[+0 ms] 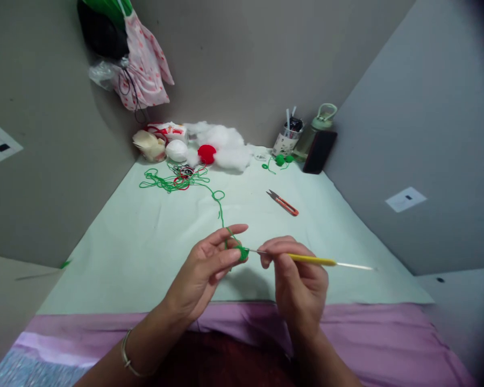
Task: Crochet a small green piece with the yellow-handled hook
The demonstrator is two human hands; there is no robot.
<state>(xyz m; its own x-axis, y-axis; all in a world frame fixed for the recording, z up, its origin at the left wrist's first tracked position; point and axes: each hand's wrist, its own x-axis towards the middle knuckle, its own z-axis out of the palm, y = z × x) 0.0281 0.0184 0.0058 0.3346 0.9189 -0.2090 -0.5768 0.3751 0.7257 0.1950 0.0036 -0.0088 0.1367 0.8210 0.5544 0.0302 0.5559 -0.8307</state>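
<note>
Between the thumb and fingers of my left hand (pixel 210 263) is a small green crochet piece (pixel 243 253). Green yarn (pixel 221 212) runs over that hand's raised index finger and back to a loose tangle on the table. My right hand (pixel 296 279) grips a crochet hook (pixel 312 260) with a yellow handle and metal ends. The hook's left tip meets the green piece; whether it passes through a stitch is too small to tell. Both hands are held above the front part of the table.
Orange-handled thread snips (pixel 283 203) lie beyond my right hand. Along the back are a red yarn ball (pixel 206 154), white stuffing (pixel 229 145), a white ball (pixel 177 151), a pen cup (pixel 287 138), a green bottle (pixel 315 131) and a dark phone (pixel 320 152). Grey walls enclose the table.
</note>
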